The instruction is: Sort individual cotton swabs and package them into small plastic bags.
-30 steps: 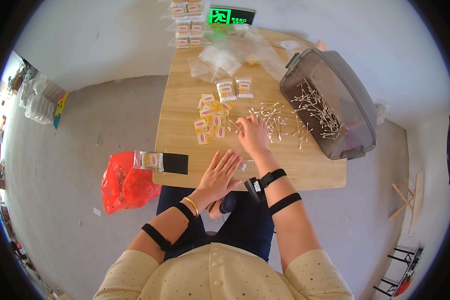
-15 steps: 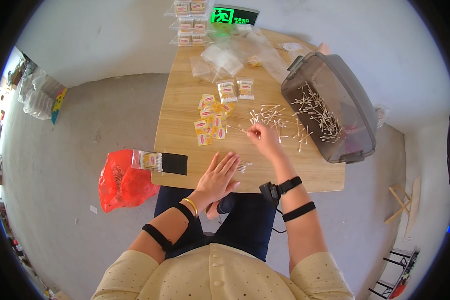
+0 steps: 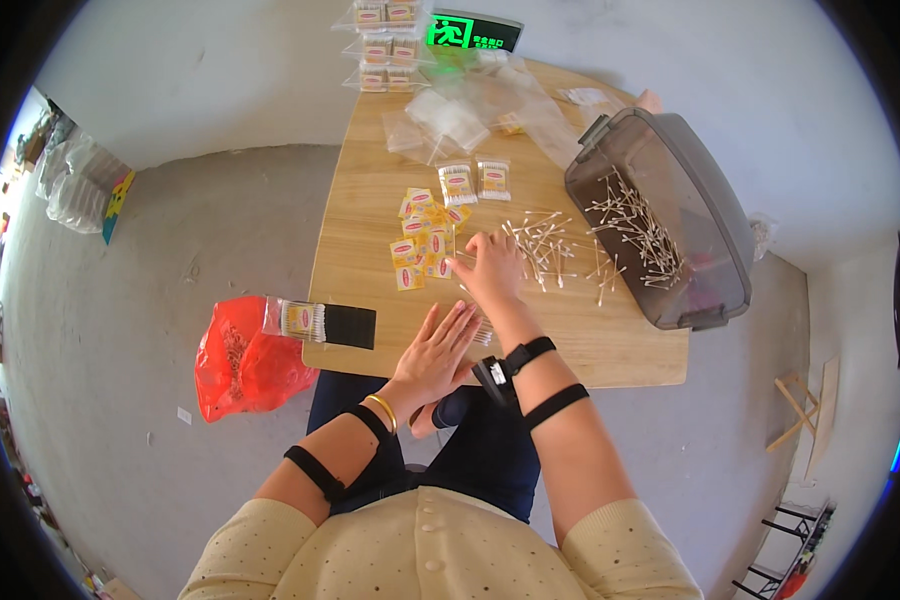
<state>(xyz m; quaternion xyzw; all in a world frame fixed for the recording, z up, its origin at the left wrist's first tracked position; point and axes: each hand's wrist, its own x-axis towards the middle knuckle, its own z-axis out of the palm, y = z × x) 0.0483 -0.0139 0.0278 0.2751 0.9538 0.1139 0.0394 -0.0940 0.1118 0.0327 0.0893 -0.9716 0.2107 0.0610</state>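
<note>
My left hand (image 3: 436,345) lies palm down near the table's front edge, its fingers stretched flat. A small bunch of cotton swabs (image 3: 484,332) sticks out beside its fingertips; the rest is hidden under the hand. Just above it, my right hand (image 3: 492,268) is bent with thumb and fingers curled inward. A thin swab (image 3: 463,289) shows by its thumb side, mostly hidden by the hand. To its right lies a loose heap of cotton swabs (image 3: 545,245). Left of it are several yellow-and-white printed cards (image 3: 410,252).
A grey clear bin (image 3: 715,215) tipped on its side holds many swabs. Two filled swab packs (image 3: 456,184) and clear plastic bags (image 3: 448,120) lie farther back. A swab pack on a black pad (image 3: 350,328) sits at the left edge, beside a red bag (image 3: 245,360).
My right hand has moved left and nearer from the swab heap, toward my left hand. The left hand has stayed flat in place.
</note>
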